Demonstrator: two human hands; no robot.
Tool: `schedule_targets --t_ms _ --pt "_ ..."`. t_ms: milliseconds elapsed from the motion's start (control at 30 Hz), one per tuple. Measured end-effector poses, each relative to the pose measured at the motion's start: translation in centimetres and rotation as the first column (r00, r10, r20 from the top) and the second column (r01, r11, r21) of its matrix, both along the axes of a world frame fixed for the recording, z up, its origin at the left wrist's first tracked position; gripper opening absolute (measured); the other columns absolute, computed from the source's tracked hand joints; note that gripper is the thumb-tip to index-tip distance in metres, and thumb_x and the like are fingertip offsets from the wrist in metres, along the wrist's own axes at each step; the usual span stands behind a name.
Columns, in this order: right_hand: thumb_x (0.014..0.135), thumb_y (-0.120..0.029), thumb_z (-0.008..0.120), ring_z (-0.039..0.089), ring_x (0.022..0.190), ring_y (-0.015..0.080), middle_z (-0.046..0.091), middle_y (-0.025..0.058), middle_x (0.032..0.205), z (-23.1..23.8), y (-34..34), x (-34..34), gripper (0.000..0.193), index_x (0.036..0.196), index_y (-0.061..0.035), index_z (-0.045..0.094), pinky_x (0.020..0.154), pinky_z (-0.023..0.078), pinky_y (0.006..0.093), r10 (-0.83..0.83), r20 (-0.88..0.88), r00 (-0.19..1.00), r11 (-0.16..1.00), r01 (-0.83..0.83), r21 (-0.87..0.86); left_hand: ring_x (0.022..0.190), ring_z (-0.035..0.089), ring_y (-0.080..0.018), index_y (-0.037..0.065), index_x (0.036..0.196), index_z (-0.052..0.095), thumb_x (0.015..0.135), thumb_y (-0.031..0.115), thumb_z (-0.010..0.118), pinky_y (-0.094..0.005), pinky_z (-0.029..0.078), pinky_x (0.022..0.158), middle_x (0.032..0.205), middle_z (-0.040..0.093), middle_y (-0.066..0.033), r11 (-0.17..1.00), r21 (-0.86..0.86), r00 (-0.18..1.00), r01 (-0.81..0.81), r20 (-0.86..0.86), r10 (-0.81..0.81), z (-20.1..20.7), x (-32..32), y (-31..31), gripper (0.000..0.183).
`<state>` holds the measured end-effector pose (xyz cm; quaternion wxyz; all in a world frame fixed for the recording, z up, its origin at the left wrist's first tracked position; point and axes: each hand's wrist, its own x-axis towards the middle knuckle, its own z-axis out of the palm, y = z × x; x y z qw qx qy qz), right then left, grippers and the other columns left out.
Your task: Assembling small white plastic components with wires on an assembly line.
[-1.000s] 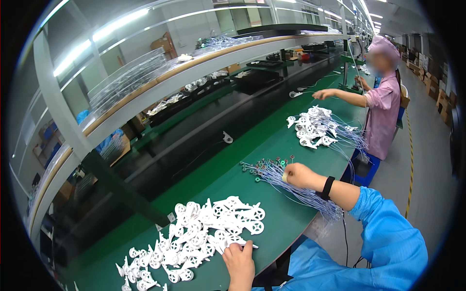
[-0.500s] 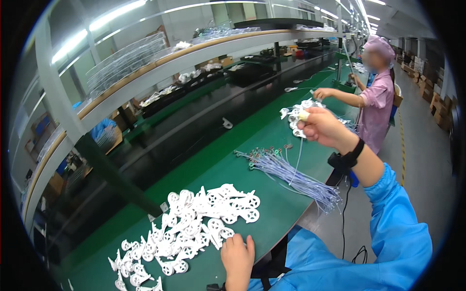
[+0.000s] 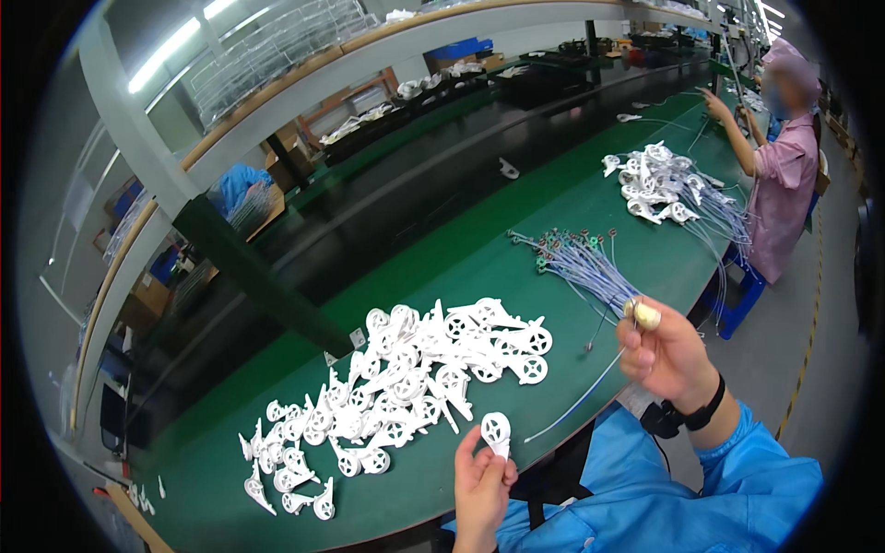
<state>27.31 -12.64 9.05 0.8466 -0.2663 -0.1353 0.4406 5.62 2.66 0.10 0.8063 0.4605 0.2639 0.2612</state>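
We see the left hand at six o'clock, fingers pinched on a white plastic part with a round wheel-like end; its lower end is hidden behind the fingers. At four o'clock the right hand has its fingers closed on a thin wire with a small cap; the cap's details are too small to make out. A pile of white parts lies at nine o'clock of the hands on the green table. A wire bundle lies toward one o'clock. A co-worker is partly cut off.
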Motion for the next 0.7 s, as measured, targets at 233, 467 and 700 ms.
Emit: schedule_targets --t_ms 233,467,700 --pt "0.096 -0.015 0.044 0.055 0.057 0.0199 0.058 0.0187 0.082 -2.8 1.7 -4.0 0.011 0.104 -0.0071 0.044 0.052 0.043 0.0309 0.090 0.014 0.996 0.990 -0.091 0.105 0.052 0.031 -0.0088 0.010 0.120 0.040 0.098 0.036 0.034 -0.0260 0.025 0.050 0.084 0.046 -0.0074 0.689 -0.600 0.845 0.407 0.534 -0.035 -1.9 -3.1 -2.2 0.035" --pt "0.096 -0.015 0.043 0.057 0.058 0.0221 0.058 0.0206 0.082 -4.1 2.6 -4.6 0.010 0.102 -0.0077 0.042 0.053 0.046 0.0298 0.043 0.108 0.993 0.994 -0.054 0.098 0.050 0.033 -0.0111 0.010 0.125 0.036 0.099 0.038 0.028 -0.0259 0.026 0.049 0.084 0.049 -0.0091 0.811 -0.533 0.874 0.242 0.483 0.056 -1.8 -3.6 -3.1 0.040" --pt "0.095 -0.012 0.045 0.061 0.065 0.0253 0.059 0.0237 0.088 -5.3 2.8 -6.2 0.012 0.106 -0.0088 0.040 0.058 0.051 0.0319 0.089 0.177 0.980 0.992 -0.103 0.070 0.054 0.039 -0.0133 0.008 0.138 0.025 0.099 0.034 0.031 -0.0278 0.033 0.050 0.090 0.051 -0.0134 0.961 -0.276 0.942 0.017 0.327 0.077 -1.2 -3.4 -4.4 0.048"
